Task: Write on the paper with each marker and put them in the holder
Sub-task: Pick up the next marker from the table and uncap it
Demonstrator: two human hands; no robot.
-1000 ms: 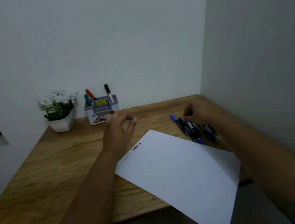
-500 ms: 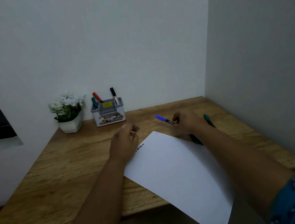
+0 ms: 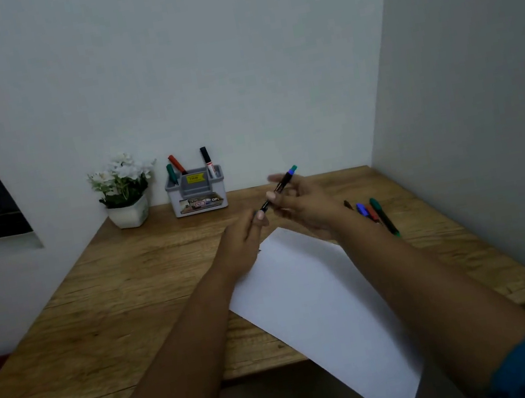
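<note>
A black marker with a blue end [image 3: 279,188] is held slanted in the air above the desk. My right hand [image 3: 304,205] grips its middle and my left hand [image 3: 247,239] pinches its lower end. Under both hands lies a white sheet of paper [image 3: 319,300], hanging over the desk's front edge. A grey holder [image 3: 196,192] stands at the back wall with a green, a red and a black marker in it. Several loose markers [image 3: 373,213] lie on the desk to the right of my right wrist.
A white pot of white flowers [image 3: 124,190] stands left of the holder. The wooden desk [image 3: 99,313] sits in a corner, with a wall close on the right. A dark window is at far left.
My right hand has lifted the blue-ended marker off the pile and brought it toward the middle. My left hand rose from the paper's corner and took the marker's lower end.
</note>
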